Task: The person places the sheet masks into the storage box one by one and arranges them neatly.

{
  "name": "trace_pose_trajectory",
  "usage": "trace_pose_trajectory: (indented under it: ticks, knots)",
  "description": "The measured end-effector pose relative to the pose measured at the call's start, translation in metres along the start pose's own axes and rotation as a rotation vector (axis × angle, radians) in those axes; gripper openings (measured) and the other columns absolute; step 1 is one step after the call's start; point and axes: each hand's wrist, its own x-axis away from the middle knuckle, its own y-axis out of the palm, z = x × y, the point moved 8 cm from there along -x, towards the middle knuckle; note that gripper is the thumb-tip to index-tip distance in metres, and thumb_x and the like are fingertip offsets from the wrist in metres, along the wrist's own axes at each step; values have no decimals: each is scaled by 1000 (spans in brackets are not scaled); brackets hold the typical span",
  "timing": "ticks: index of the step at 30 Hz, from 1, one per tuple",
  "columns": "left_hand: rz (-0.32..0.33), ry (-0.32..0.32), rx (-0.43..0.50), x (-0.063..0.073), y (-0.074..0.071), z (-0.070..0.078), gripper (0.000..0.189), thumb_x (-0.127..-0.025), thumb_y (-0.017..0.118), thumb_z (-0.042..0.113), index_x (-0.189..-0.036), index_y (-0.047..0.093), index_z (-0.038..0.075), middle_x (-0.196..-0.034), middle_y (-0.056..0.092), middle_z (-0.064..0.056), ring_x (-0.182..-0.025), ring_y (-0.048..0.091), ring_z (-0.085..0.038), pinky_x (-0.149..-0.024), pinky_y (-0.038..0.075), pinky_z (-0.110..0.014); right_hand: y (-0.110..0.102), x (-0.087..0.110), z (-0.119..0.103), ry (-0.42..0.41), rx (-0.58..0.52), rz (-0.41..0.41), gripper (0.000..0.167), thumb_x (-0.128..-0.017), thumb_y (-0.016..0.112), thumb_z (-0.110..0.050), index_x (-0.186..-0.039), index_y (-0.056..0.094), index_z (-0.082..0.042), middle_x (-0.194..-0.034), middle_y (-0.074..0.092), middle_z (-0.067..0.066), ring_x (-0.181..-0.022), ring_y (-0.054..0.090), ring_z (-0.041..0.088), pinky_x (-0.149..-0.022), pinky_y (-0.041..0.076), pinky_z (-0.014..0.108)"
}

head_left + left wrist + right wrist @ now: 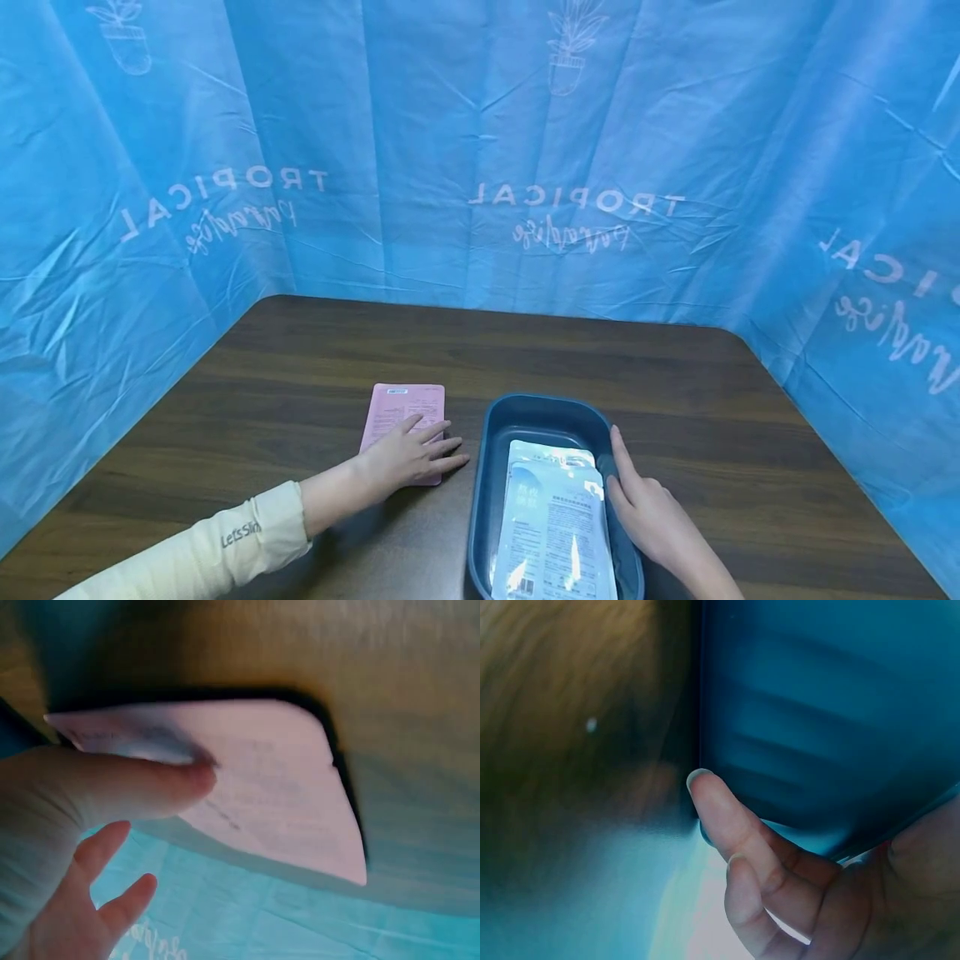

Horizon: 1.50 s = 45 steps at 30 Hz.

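A pink flat packet (401, 408) with printed text and a small label lies on the table, left of a dark blue tray (495, 442). My left hand (412, 454) rests over the packet's lower right part, fingers spread. In the left wrist view its thumb (165, 784) lies on the packet (277, 787), while other fingers stand apart from it. My right hand (652, 517) holds the tray's right side, thumb at the rim and fingers along the outside. In the right wrist view, fingers (727, 817) touch the tray's outer wall (802, 712). Pale blue packets (555, 517) lie stacked in the tray.
The dark wooden table (300, 358) has rounded far corners. A blue curtain (420, 150) with white lettering and plant drawings hangs behind and on both sides. The tray's near end reaches the bottom of the head view.
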Motion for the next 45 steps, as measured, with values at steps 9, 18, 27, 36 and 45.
trace_pose_trajectory:
  ticks: [9,18,27,36,45]
  knots:
    - [129,18,-209,1,-13,-7,65,-71,81,35,-127,48,36,-115,58,12,-113,48,-11,-94,38,-33,-3,0,1,6,12,1,63,-101,35,-17,-149,-4,-7,-49,37,1,-39,27,14,-42,27,31]
    - [98,29,-82,-8,-8,-24,32,-71,82,32,-100,69,34,-96,56,11,-95,48,-11,-92,38,-30,4,1,1,14,-20,-14,63,-101,36,-16,-150,-3,-7,-49,37,1,-41,26,15,-43,26,30]
    - [265,-48,274,14,-10,-57,29,-71,79,0,-94,67,14,-91,64,2,-87,61,-16,-86,46,-32,1,0,0,1,-1,14,63,-100,37,-16,-150,-1,-7,-49,39,1,-39,29,14,-42,28,30]
    - [524,-154,746,39,-41,-100,23,-81,65,-10,-97,60,7,-86,60,-1,-68,56,-12,-60,48,-28,-1,2,0,4,-6,19,63,-100,37,-15,-150,0,-6,-49,38,1,-39,30,15,-43,28,30]
    - [761,-255,919,53,-77,-133,21,-85,62,-9,-91,58,11,-81,61,3,-60,48,-6,-52,41,-25,-1,1,0,2,2,19,63,-100,37,-16,-150,-1,-7,-50,39,2,-39,30,15,-44,28,31]
